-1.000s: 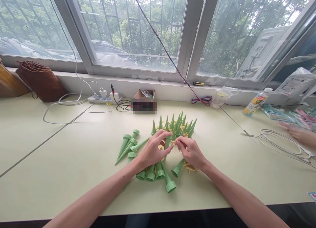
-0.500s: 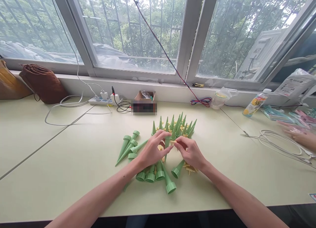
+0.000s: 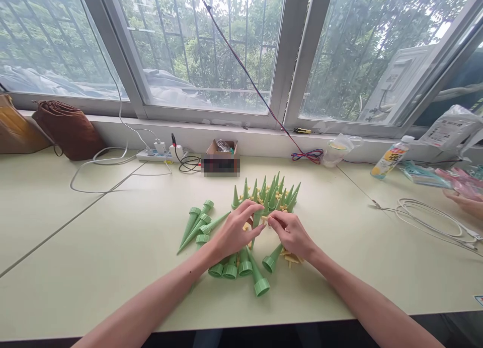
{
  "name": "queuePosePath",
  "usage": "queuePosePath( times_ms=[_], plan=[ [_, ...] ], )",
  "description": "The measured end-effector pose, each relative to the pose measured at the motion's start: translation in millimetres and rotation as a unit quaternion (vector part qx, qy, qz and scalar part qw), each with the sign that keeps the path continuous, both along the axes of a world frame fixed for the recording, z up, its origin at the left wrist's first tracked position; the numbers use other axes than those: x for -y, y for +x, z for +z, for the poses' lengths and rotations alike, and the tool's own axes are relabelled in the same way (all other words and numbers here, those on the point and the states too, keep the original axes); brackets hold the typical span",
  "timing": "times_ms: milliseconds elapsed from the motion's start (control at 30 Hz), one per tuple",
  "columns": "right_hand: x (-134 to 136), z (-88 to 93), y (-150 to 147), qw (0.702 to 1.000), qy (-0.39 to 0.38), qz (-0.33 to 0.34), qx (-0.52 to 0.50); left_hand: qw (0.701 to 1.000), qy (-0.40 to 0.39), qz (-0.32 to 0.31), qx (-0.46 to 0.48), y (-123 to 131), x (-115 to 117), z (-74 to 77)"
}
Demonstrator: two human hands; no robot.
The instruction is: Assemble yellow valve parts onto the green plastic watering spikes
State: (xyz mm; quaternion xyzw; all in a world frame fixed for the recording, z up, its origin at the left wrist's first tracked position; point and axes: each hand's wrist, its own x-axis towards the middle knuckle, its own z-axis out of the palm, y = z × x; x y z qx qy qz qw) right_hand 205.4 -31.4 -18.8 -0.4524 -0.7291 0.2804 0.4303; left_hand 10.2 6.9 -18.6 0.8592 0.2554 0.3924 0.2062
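Note:
A heap of green cone-shaped plastic spikes with small yellow parts among them lies at the middle of the pale table. More green spikes lie to the left and several under my wrists. My left hand holds a green spike with its fingers curled round it. My right hand pinches a small yellow part at the spike, fingertips of both hands almost touching.
A power strip with cables, a small cardboard box and a brown pouch line the window sill side. A bottle, a white cable coil and another person's hand with pink and blue packets are at the right.
My hands have hardly moved over the spike pile. The other person's hand at the right has shifted slightly toward the right edge.

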Motion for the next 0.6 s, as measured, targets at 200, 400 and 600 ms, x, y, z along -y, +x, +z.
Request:
queuePosePath(
  times_ms=[200, 400, 600],
  plan=[
    [0.5, -0.9, -1.1, 1.0, -0.006, 0.002, -0.011, 1.0, 0.017, -0.002, 0.002, -1.0, -1.5, 0.0],
    [0.6, -1.8, -0.9, 1.0, -0.014, -0.005, -0.023, 1.0, 0.006, 0.001, 0.007, -0.8, -1.2, -0.1],
    [0.3, -1.0, -0.2, 1.0, -0.008, -0.002, -0.018, 1.0, -0.004, -0.001, 0.009, -0.1, -1.3, -0.6]
  ],
)
